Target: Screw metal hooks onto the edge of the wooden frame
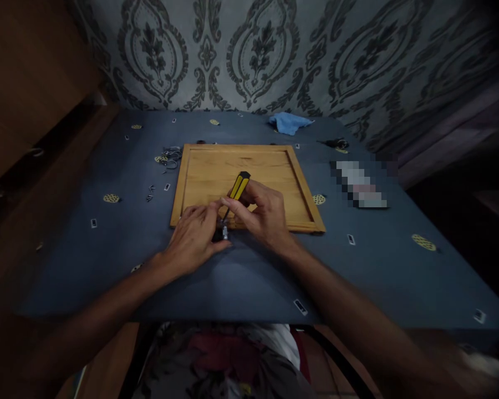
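Yellow-and-black screwdriver (238, 187), gripped by the right hand (266, 213), slants down-left to the metal fitting (225, 231) at the framed wooden panel's (216, 174) near edge; left hand (195, 233) holds that fitting.

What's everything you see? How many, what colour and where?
Table: one, blue-grey, across the middle
Wooden panel: one, light brown, on table
Screwdriver: one, yellow and black, at panel's near edge
Metal piece: one, silver, same edge
Cloth: one, blue, back of table
Tangled bits: several, dark, left of panel
Tiny pieces: several, dark, nearer than those
Unclear thing: one, black, back right
Pixelated patch: one, greyish, right of panel
Patterned wall: one, grey, behind table
Wooden furniture: one, brown, far left
Flowered clothing: one, grey and red, bottom
Left hand: one, bare, by metal piece
Right hand: one, bare, on screwdriver
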